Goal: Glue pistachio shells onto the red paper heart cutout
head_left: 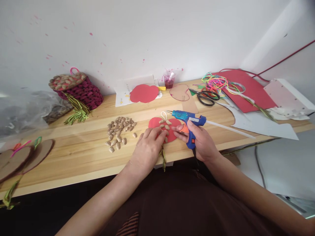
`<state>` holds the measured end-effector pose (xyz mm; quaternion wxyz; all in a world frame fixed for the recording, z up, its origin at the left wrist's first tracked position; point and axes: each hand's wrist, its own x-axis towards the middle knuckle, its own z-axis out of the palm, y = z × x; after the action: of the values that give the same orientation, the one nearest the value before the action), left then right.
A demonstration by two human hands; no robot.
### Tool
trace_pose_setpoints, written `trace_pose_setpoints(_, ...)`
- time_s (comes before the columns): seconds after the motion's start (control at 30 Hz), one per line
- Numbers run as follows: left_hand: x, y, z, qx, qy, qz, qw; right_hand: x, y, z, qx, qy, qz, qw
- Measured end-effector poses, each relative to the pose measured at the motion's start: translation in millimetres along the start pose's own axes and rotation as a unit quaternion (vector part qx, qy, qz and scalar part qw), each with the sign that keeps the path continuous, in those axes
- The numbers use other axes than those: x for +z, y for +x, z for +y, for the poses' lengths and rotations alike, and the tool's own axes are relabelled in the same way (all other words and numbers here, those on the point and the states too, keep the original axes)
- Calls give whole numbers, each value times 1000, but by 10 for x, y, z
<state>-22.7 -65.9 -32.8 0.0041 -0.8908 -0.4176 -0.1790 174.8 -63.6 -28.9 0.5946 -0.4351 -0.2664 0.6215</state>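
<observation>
A small white label (194, 119) sits on the side of the blue glue gun (187, 118), toward three o'clock from its nozzle. Dark print shows on it, too small and blurred to read. The paper sheet (123, 95) at eleven o'clock from the gun carries faint marks, also unreadable.

The plastic glue gun (186, 117) was bright blue with an orange trigger and a white label. At its nine o'clock, the apple-shaped paper cutout (154, 123) was red, dotted with tan, brown-speckled peanut shells (119, 131). The wooden worktop (81, 154) was pale yellow with a streaked grain. At eleven o'clock, the woven basket (85, 92) was maroon with green tassels. The metal scissors (206, 96) were black.
</observation>
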Motion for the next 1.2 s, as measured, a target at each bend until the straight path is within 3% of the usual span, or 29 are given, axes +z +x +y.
trace_pose_setpoints(0.43, -103, 92, 72, 12, 88, -62, 994, 4, 7, -10, 2, -7, 3, 1000)
trace_pose_setpoints(0.73, -85, 100, 81, 14, 89, -45, 995, 14, 2, -17, 7, 2, 9, 1000)
trace_pose_setpoints(0.9, 7, 19, -50, -6, -31, 24, 999, 19, -5, -29, 2, 1, 4, 1000)
trace_pose_setpoints(1.03, -26, -36, -167, -58, -147, 101, 982, -1, -2, -20, -1, -7, -9, 1000)
trace_pose_setpoints(1.2, -129, -42, -151, -116, -198, 92, 969, -16, 2, -5, -4, -2, -9, 1000)
